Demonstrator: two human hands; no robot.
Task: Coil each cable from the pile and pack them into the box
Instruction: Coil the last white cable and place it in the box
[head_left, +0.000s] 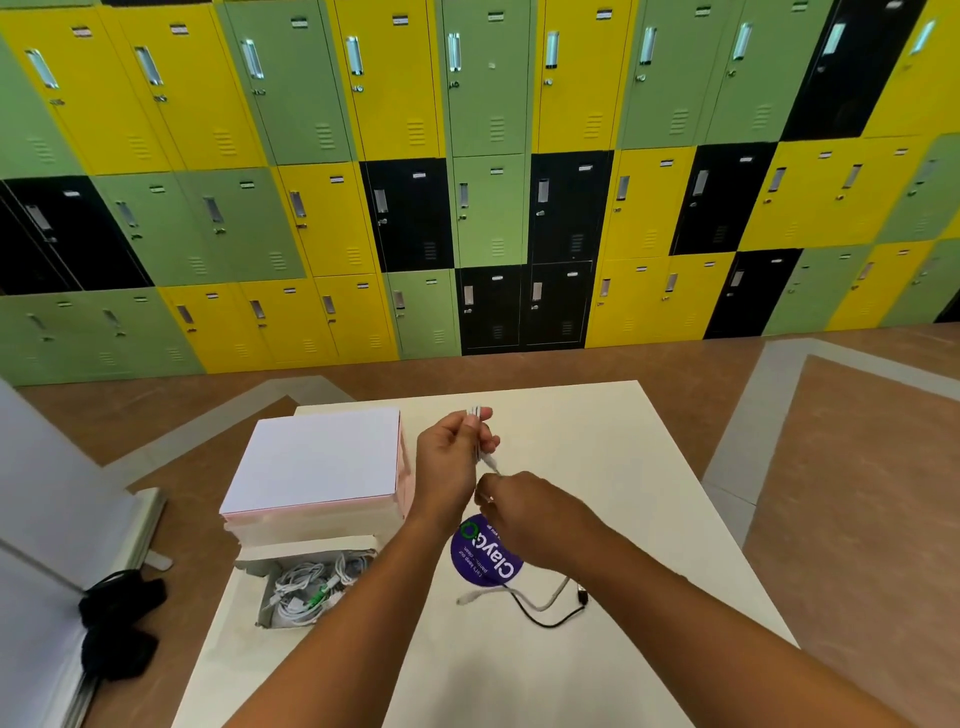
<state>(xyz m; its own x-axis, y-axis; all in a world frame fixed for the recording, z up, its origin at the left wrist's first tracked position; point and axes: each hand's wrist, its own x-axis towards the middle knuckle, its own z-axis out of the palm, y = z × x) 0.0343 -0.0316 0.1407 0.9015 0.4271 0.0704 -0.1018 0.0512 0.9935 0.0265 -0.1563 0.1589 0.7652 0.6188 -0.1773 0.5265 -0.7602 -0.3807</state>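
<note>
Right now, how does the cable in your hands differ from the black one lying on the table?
The white cable is folded into a tight bundle; the black cable lies in a loose open curve. The white cable is held up, gripped by the left hand with the right hand pinching its tail, while the black cable rests untouched on the table. Shared: neither is in the box yet.

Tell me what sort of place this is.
Likely a shared locker area, perhaps in an office or school: a wall of yellow, green and black lockers, a white table, and a purple ClayGo sticker that seems to mention a clean pantry.
</note>
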